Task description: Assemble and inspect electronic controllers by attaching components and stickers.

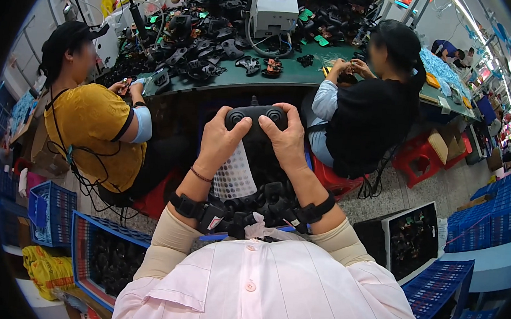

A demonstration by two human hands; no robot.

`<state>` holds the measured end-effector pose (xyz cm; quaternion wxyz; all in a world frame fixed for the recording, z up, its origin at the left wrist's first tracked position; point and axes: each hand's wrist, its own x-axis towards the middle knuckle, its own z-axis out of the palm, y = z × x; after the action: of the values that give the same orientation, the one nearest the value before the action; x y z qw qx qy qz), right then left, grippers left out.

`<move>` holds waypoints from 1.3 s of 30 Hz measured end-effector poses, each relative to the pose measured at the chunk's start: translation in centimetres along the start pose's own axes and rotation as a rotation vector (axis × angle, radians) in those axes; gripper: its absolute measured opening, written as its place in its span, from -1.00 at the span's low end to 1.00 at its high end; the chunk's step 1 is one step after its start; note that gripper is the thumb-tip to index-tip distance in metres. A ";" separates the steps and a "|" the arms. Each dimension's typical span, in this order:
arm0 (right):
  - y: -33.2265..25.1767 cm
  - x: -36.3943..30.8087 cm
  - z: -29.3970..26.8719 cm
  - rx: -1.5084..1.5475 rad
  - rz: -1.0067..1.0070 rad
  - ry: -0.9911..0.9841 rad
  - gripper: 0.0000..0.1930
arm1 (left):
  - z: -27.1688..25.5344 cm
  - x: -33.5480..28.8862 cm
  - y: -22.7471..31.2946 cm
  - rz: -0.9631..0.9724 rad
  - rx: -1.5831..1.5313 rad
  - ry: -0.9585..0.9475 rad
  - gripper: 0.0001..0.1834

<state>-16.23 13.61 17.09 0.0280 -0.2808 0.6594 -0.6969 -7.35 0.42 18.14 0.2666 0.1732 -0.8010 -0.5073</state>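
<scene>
A black game controller (257, 113) is held up in front of me between both hands. My left hand (221, 136) wraps its left end, with the thumb by the left stick. Around the right end closes my right hand (286, 139), its thumb beside the other stick. Below the controller lies a white sheet (235, 173) covered in rows of grey dots. Beside and under that sheet are black controller pieces (273, 199), partly hidden by my forearms and wrist straps.
A green workbench (297, 73) ahead bears heaped black controller parts (198, 49) and a white machine (273, 14). Co-workers sit at left (95, 118) and right (375, 105). Around me stand a filled blue crate (77, 254), a parts box (389, 240) and red stools (412, 164).
</scene>
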 end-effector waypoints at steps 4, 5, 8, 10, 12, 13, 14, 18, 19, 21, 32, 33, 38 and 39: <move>0.0 -0.3 0.1 -0.110 -0.052 0.063 -0.53 | 0.3 -0.1 1.2 -0.019 0.133 0.036 -0.59; 0.1 -0.4 0.1 -0.110 -0.053 0.064 -0.53 | 0.4 -0.1 1.2 -0.001 0.152 0.054 -0.60; -0.5 -0.7 0.2 -0.073 -0.043 0.054 -0.53 | 0.2 -0.1 1.0 0.041 0.137 0.053 -0.61; -1.5 -1.0 0.1 0.111 0.080 0.008 -0.53 | -0.1 -0.2 0.8 0.065 0.105 0.031 -0.61; -1.1 -0.6 -0.5 0.173 0.136 -0.054 -0.52 | -0.5 -0.4 0.7 0.129 0.008 -0.085 -0.59; -0.9 -0.3 -0.8 0.237 0.193 -0.119 -0.51 | -0.6 -0.4 0.7 0.129 0.008 -0.086 -0.59; -0.8 -0.2 -1.0 0.237 0.193 -0.119 -0.51 | -0.7 -0.4 0.7 0.108 -0.022 -0.095 -0.58; -0.5 -0.3 -1.6 0.333 0.243 -0.294 -0.47 | -1.1 -0.6 1.1 0.046 -0.077 -0.102 -0.57; -0.5 -0.3 -1.7 0.363 0.235 -0.318 -0.46 | -1.1 -0.7 1.0 0.046 -0.077 -0.101 -0.57; -1.1 -0.3 -1.7 0.349 0.251 -0.304 -0.47 | -1.0 -0.7 0.8 0.034 -0.063 -0.097 -0.56; -0.1 -0.4 -1.8 0.243 0.214 -0.267 -0.45 | -0.8 -1.3 0.5 0.086 0.016 -0.084 -0.54; 0.1 -0.4 -1.8 0.241 0.231 -0.262 -0.45 | -0.8 -1.3 0.7 0.090 0.057 -0.085 -0.53; -0.1 -0.5 -1.9 0.246 0.265 -0.240 -0.44 | -0.6 -1.4 0.3 0.109 0.052 -0.087 -0.53; 0.0 -0.5 -1.8 0.238 0.258 -0.242 -0.44 | -0.5 -1.4 0.3 0.101 0.039 -0.091 -0.53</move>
<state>-16.64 15.46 16.99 0.2292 -0.2704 0.5948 -0.7215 -5.91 0.95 18.23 0.2517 0.1146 -0.8299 -0.4846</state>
